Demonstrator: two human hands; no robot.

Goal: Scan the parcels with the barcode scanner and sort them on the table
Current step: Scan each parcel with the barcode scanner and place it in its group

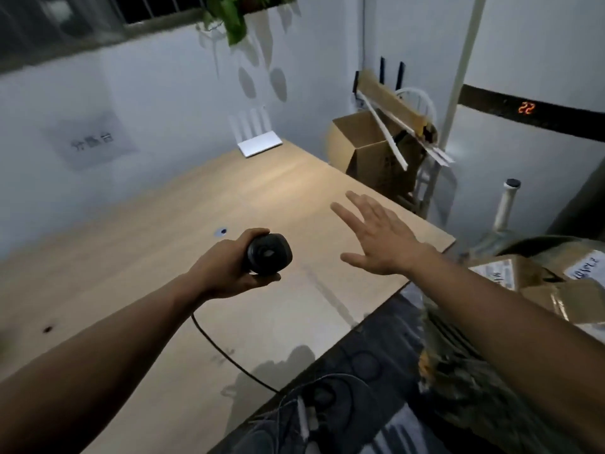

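Two hands (pixel 381 239), one scanner (pixel 269 258)

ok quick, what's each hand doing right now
Left hand: closed in a grip on the barcode scanner.
Right hand: open, fingers spread, holding nothing, above the table.

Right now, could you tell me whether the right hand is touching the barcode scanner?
Apart. The head view shows the right hand open with fingers spread over the table, bare tabletop visible between it and the barcode scanner, which the left hand grips.

A white router (pixel 259 144) sits at the far table edge; an open cardboard box (pixel 366 147) stands beside it.
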